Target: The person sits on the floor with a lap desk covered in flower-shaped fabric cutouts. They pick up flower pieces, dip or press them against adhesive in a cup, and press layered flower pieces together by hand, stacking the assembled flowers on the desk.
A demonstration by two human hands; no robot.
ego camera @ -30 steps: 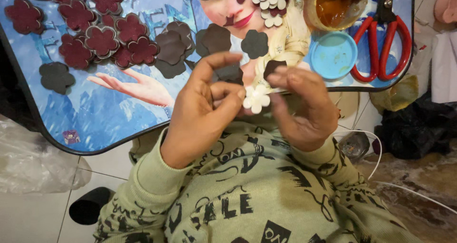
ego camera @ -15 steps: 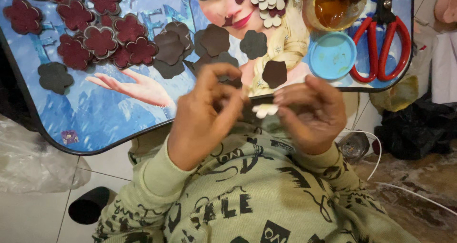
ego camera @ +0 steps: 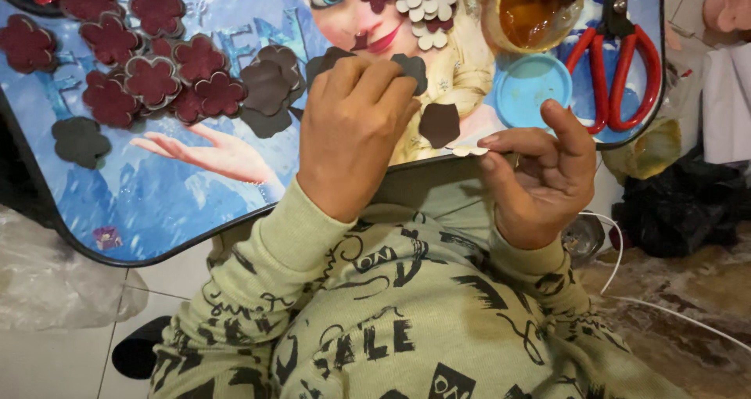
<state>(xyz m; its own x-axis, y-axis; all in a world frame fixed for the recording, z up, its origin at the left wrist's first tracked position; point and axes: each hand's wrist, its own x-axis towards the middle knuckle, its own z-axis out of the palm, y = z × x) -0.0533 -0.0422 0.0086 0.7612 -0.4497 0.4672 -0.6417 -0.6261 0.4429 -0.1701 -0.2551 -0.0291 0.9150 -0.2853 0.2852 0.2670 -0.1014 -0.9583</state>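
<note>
A small blue picture-printed lap table [ego camera: 195, 211] over a pale tiled floor.

The table's dark rim curves along its near edge. Under it at left, light floor tiles [ego camera: 70, 360] show grey grout lines, with crumpled clear plastic [ego camera: 55, 282] lying on them. At right the floor looks brown and wet-streaked [ego camera: 688, 328], crossed by a thin white cable [ego camera: 673, 309], near a black bag [ego camera: 688, 203].

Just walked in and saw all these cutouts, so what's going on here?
A person is working with flower-shaped cutouts at a picture-printed lap tray. The left hand rests on a dark brown flower on the tray; the right hand pinches a white flower edge-on. Dark red flowers, red scissors and a blue lid lie nearby.
</note>
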